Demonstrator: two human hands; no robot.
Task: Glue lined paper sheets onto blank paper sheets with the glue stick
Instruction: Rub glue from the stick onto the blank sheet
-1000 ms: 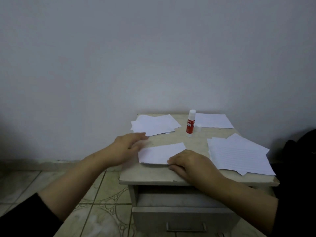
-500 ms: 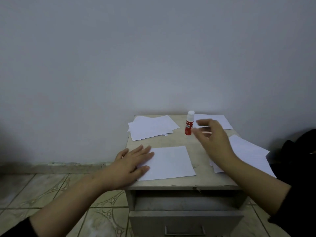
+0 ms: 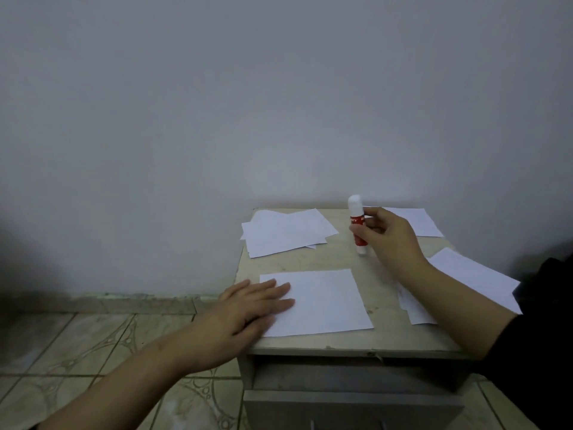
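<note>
Gripping the glue stick [image 3: 357, 226] is the step in hand. The right hand [image 3: 387, 235] has its thumb and fingers curled round the red-labelled barrel near the back of the small table [image 3: 310, 344]; the stick is upright with its white end on top, and its base appears at or just above the tabletop, though contact cannot be confirmed. Whether the cap is on cannot be told.

The left hand [image 3: 251, 308] lies flat, fingers straight and together, pressing the left edge of the single sheet [image 3: 325, 301] at the front centre of the table. Faint ruling may be present on this sheet; the view does not settle whether it is lined or blank.

Supply positions:
- A loose stack of blank sheets [image 3: 285, 231] lies at the back left, well apart from the work sheet.
- Lined sheets [image 3: 471, 274] lie at the right edge, partly under the right forearm.
- One further sheet [image 3: 418, 220] lies at the back right, behind the right hand.

Judgement: gluing of this sheet has not begun. The next move calls for lifting the stick, exposing the glue if capped, and carrying it to the held sheet. The left hand should maintain pressure so the paper does not slide under the strokes.
</note>
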